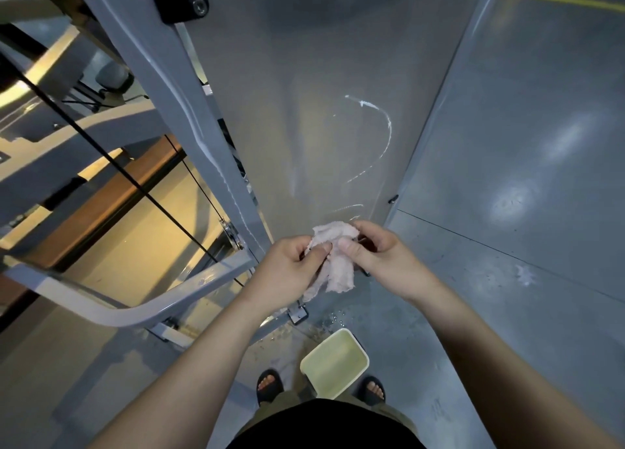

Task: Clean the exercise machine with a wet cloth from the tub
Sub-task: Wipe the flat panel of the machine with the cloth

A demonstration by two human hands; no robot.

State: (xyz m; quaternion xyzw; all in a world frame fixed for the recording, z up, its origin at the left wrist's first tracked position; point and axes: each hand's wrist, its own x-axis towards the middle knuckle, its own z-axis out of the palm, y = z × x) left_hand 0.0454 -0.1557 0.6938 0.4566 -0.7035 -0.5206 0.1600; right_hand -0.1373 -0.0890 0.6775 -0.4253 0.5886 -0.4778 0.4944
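Observation:
A pale pink wet cloth (333, 262) hangs crumpled between both my hands in front of the exercise machine's grey rear panel (321, 76). My left hand (291, 269) pinches its left side with thumb and fingers. My right hand (378, 256) pinches its right side. White wet streaks (385, 134) curve across the panel above the cloth. The cream rectangular tub (334, 362) stands on the floor between my feet, holding a little water.
The machine's grey frame post (189, 110) and curved base bar (111, 308) run to the left, with black cables (135, 185) and a pulley. Water drops lie on the grey floor (524, 212) near the tub. My sandalled feet flank the tub.

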